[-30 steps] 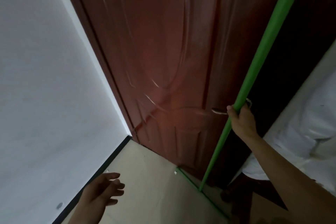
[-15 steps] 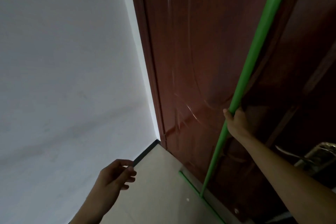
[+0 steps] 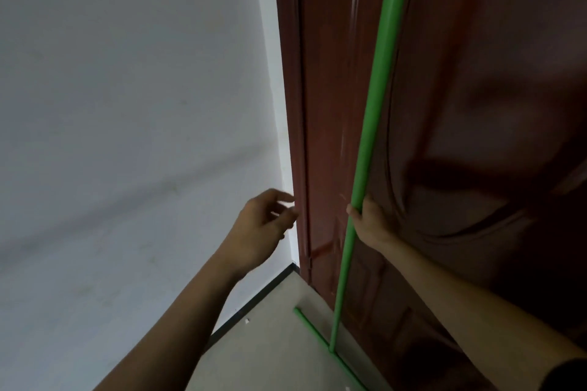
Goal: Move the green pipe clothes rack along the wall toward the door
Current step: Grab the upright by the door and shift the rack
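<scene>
Change since the earlier frames: our left hand (image 3: 263,225), formerly low over the floor, has risen to chest height beside the door frame; the view has swung so the door handle is out of sight and the wall fills the left half.

Item 1, green pipe clothes rack (image 3: 378,98): its upright stands just in front of the reddish-brown door (image 3: 492,136), near the hinge-side frame. The foot pipe lies on the floor (image 3: 270,349) along the door's base, its free end close to the corner.

Item 2, right hand (image 3: 370,222): closed round the upright at about mid-height, thumb side toward us.

Item 3, left hand: fingers loosely curled and partly spread, holding nothing, just beside the frame edge; whether it touches the frame we cannot tell.

Item 4, white wall (image 3: 127,105) with dark skirting (image 3: 254,298): meets the frame at the corner.

Assessment: we judge the rack already at the door, so the move looks nearly complete. The raised left hand suggests a second grip on the upright for a final nudge or steadying.
</scene>
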Motion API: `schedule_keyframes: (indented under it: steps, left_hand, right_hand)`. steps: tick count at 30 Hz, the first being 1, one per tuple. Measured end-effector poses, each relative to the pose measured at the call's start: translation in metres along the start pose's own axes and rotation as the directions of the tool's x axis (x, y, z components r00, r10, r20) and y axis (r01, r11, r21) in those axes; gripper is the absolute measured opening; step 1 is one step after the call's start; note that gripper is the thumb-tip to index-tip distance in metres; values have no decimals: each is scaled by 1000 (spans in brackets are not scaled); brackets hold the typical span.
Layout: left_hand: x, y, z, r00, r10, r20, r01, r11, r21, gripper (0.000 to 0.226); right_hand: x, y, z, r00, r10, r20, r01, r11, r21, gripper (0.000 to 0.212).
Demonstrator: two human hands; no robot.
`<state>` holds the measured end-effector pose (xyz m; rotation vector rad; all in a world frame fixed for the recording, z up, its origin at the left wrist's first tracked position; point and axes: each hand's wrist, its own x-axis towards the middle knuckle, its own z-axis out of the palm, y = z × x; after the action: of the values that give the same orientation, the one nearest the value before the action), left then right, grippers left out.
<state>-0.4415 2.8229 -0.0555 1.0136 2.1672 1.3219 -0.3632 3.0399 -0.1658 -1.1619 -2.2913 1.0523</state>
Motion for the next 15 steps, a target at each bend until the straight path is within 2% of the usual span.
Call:
schedule_keyframes:
  steps: [3,8,11,15]
  left_hand:
    - [53,24,6,995,97,-38,-97,995,8,29]
    - [137,55,7,982,176,-74,-175,984,25,54]
    - [177,56,-4,970,181,-161,-177,983,38,51]
    - [216,42,-21,943,179,-281,-144,980,141,37]
  right_hand:
    - [21,-17,21,995,-65,81,61,997,54,18]
    - [61,-41,52,968,-185,170,182,983,28,39]
    - [85,-56,67,947,-238,218,243,970,1,46]
    - [109,-77,83,919,-301,253,319,947,-31,37]
